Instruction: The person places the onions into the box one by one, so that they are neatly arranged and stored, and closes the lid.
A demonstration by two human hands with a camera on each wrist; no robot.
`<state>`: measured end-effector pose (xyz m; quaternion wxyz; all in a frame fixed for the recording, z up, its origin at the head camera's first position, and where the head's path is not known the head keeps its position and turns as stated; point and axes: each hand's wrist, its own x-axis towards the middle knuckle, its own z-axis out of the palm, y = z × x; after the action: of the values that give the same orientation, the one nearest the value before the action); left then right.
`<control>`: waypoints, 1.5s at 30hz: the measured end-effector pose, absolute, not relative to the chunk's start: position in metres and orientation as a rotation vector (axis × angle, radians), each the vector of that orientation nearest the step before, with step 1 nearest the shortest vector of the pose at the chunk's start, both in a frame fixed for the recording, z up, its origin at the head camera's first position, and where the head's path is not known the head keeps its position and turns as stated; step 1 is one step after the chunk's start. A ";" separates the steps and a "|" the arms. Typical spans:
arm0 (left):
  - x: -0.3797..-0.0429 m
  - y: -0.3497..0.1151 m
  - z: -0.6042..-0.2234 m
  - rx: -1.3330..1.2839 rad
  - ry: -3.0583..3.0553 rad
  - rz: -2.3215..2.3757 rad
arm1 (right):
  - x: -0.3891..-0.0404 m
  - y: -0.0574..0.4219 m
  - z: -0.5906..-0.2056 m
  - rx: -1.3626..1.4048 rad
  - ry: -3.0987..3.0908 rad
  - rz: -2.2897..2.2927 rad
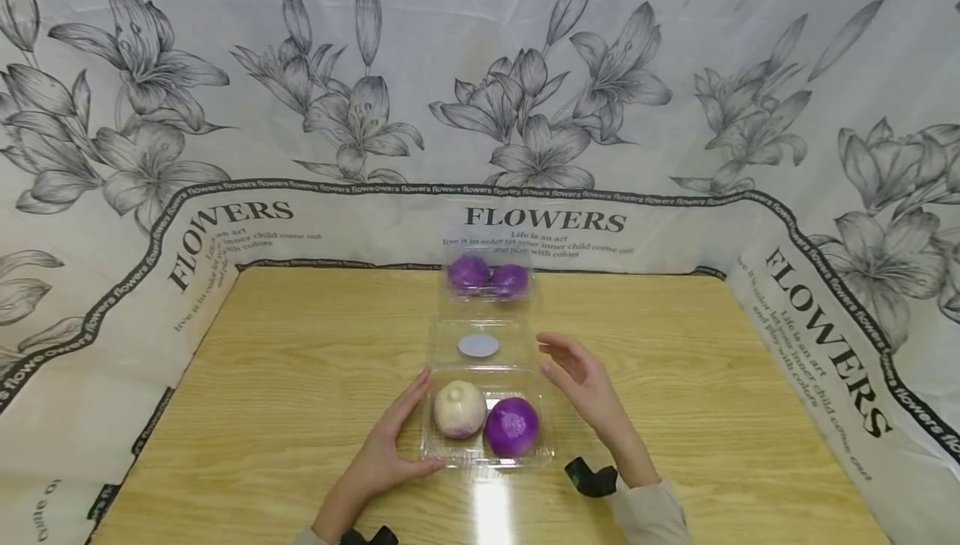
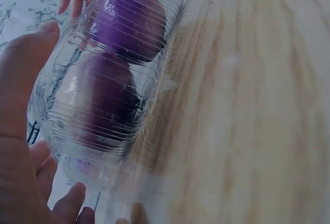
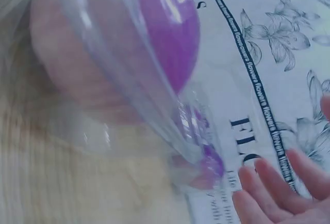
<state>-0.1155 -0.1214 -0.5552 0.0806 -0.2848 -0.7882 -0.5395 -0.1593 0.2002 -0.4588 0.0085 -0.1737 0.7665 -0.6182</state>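
A clear plastic clamshell box (image 1: pixel 433 445) lies on the table with its lid (image 1: pixel 444 345) folded back, bearing a pale oval label (image 1: pixel 478 346). Inside sit two round, turnip-like vegetables: a cream one (image 1: pixel 460 408) with a purple tinge at its lower edge, and a glossy purple one (image 1: pixel 512 427). My left hand (image 1: pixel 381 455) spreads along the box's left side, thumb by the front left corner and fingers by the left rim; whether it touches is unclear. Beside the lid's right edge hovers my right hand (image 1: pixel 588 387), fingers loosely bent and holding nothing.
A second clear box (image 1: pixel 444 312) with two purple round vegetables (image 1: pixel 468 274) stands behind the lid at the table's back edge. Flower-printed white cloth (image 1: pixel 390 228) walls in the wooden table (image 1: pixel 315 345) at the back and sides.
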 end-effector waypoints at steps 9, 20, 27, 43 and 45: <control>-0.117 -0.121 -0.557 -0.864 -2.347 -1.616 | -0.186 0.198 -0.498 -0.134 1.817 -2.222; -0.106 -0.114 -0.524 -0.870 -2.324 -1.648 | -0.194 0.195 -0.527 -0.169 1.598 -2.291; -0.105 -0.115 -0.515 -0.903 -2.281 -1.654 | -0.192 0.195 -0.533 -0.242 1.632 -2.271; -0.117 -0.120 -0.555 -0.893 -2.301 -1.585 | -0.191 0.194 -0.536 -0.374 1.544 -2.319; -0.116 -0.122 -0.556 -0.879 -2.322 -1.600 | -0.190 0.194 -0.536 -0.378 1.545 -2.322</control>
<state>-0.1163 -0.1216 -0.5563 0.0939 -0.2963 -0.7827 -0.5392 -0.1904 0.1939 -0.5365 0.1626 -0.1325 0.5417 -0.8140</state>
